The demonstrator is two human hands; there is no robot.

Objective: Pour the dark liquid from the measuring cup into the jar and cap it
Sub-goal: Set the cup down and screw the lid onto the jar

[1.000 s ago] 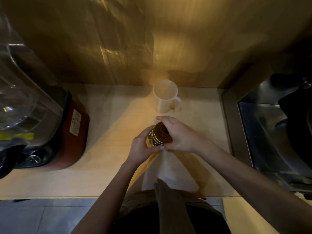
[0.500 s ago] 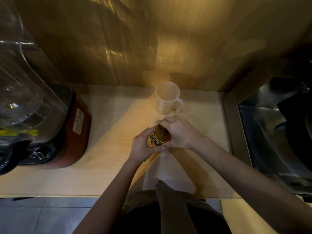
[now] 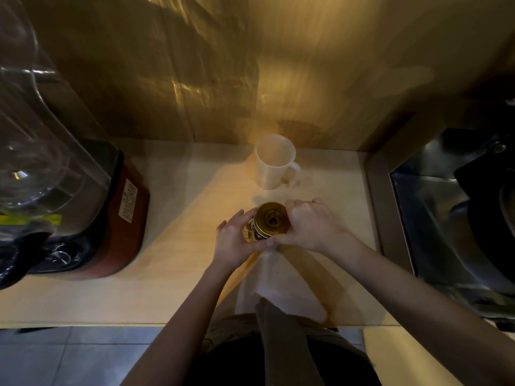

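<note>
A small glass jar (image 3: pixel 249 235) stands on the pale counter (image 3: pixel 178 263) in front of me, with a gold lid (image 3: pixel 272 218) on top. My left hand (image 3: pixel 234 240) wraps the jar's side and steadies it. My right hand (image 3: pixel 309 224) grips the lid's right edge, fingers curled around the rim. Behind the jar, near the wall, sits the white plastic measuring cup (image 3: pixel 274 162), upright, handle to the right; it looks empty. The jar's contents are hidden by the lid and my hands.
A blender with a red base (image 3: pixel 122 218) and clear jug (image 3: pixel 36 151) fills the left of the counter. A steel sink (image 3: pixel 446 232) with a dark pan lies to the right. A wooden wall (image 3: pixel 250 65) rises behind. A white cloth (image 3: pixel 278 282) lies near the counter's front edge.
My right hand has shifted around the lid from covering its top to gripping its right edge, showing more of the lid. The left hand stays on the jar.
</note>
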